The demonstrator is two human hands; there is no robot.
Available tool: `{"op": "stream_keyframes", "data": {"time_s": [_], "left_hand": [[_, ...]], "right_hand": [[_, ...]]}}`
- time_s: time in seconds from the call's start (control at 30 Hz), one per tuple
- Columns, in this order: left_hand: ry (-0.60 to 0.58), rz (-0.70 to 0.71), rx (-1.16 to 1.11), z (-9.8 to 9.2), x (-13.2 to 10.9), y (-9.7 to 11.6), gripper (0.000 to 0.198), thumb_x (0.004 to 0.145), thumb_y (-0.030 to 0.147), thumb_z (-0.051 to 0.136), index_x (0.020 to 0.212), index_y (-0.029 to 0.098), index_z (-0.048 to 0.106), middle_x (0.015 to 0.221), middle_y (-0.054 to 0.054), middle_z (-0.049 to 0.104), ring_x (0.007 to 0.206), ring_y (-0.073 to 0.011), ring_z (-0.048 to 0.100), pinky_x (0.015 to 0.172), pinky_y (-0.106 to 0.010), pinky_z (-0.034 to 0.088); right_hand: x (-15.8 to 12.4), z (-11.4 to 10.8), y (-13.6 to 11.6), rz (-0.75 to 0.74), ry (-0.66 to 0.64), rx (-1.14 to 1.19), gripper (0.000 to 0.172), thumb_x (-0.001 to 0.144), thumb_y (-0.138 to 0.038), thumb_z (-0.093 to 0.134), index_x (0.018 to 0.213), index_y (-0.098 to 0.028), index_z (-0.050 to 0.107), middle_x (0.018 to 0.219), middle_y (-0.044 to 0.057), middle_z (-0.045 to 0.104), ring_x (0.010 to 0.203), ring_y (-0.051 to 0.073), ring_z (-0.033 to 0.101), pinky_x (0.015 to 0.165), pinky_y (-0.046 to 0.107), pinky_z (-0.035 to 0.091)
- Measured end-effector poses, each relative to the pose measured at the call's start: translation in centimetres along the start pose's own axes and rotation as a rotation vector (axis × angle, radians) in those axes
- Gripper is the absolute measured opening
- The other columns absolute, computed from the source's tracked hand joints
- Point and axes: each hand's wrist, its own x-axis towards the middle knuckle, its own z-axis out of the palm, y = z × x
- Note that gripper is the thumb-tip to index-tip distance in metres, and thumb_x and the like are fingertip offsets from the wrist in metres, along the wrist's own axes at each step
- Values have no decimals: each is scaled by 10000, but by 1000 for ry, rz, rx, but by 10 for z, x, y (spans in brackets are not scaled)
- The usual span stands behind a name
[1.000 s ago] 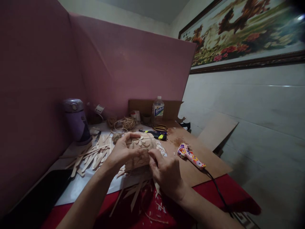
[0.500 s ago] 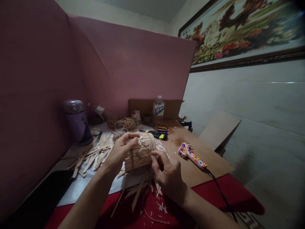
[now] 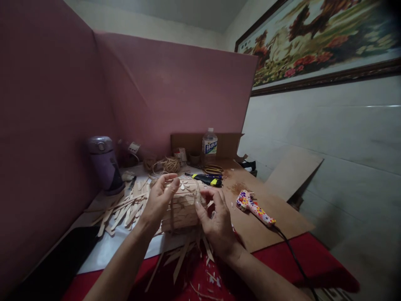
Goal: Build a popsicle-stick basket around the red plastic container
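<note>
The thumb and forefinger of my left hand [image 3: 158, 198] stand slightly parted at the upper left of the slatted wooden piece [image 3: 181, 207], near the middle of the counter [image 3: 282, 255], and I cannot tell whether these fingers grip it. On my right hand [image 3: 219, 223] the fingers curve, thumb and forefinger apart with nothing clearly between them, close by the twine band [image 3: 198, 190] at the piece's right end. Both forearms reach in from the near side, angled inward, between loose sticks [image 3: 134, 205] left and the glue gun [image 3: 255, 209] right.
</note>
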Motion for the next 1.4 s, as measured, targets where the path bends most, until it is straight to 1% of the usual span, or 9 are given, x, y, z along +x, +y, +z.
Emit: {"op": "stream_keyframes", "data": {"time_s": [0.1,0.2,0.27,0.33,0.43,0.9,1.17,1.27,1.4], "left_hand": [[70,69,156,2,-3,0,565,658,520,731,1085,180,586,823,-18,645,766,-175,595,664,-255,457],[117,61,175,6,-7,3,552,641,494,742,1064,175,588,818,-27,649,755,-193,610,643,-274,467],[102,-4,145,9,-9,7,616,565,413,805,1083,174,573,847,-33,660,765,-200,625,641,-277,479],[43,-69,84,9,-10,9,719,481,334,847,1117,176,551,863,-42,680,773,-211,641,654,-289,494],[17,-88,41,8,-9,8,744,403,262,858,1078,167,561,920,-61,683,802,-219,643,682,-300,501],[14,-91,-7,9,-9,7,671,442,246,834,1044,156,553,956,-62,656,838,-212,622,721,-311,501],[10,-90,-34,9,-9,3,723,385,243,879,1033,169,567,903,-39,672,811,-199,625,697,-279,495],[1,-85,-15,8,-9,4,684,446,327,871,1045,168,581,933,-47,669,827,-197,623,709,-275,489],[17,-83,19,7,-10,6,495,669,488,729,1032,173,614,917,-43,662,823,-180,611,711,-265,467]], "right_hand": [[0,0,2,15,0,24,132,879,-261,535,997,-209,564,976,50,551,834,163,559,659,270,486],[1,0,3,0,2,20,140,904,-259,493,1016,-213,563,998,52,554,860,166,558,702,285,487],[1,0,4,-4,0,15,141,909,-259,485,1020,-212,559,1007,54,550,875,168,555,727,295,485],[1,0,3,8,4,17,133,904,-263,500,1013,-212,557,1001,54,546,874,169,553,725,294,483],[2,1,2,31,6,30,125,895,-272,518,998,-214,558,980,51,542,847,167,548,692,284,481],[3,3,2,90,37,0,116,849,-270,558,945,-206,544,915,39,555,745,150,541,622,265,463],[4,6,2,127,62,-12,159,827,-314,596,931,-208,538,902,40,570,771,167,555,644,279,474],[3,7,2,99,74,-19,133,838,-295,578,936,-211,543,912,44,575,782,167,560,653,281,476],[3,7,2,96,72,-46,134,847,-299,566,944,-208,547,917,51,579,786,173,559,656,290,477]]}}
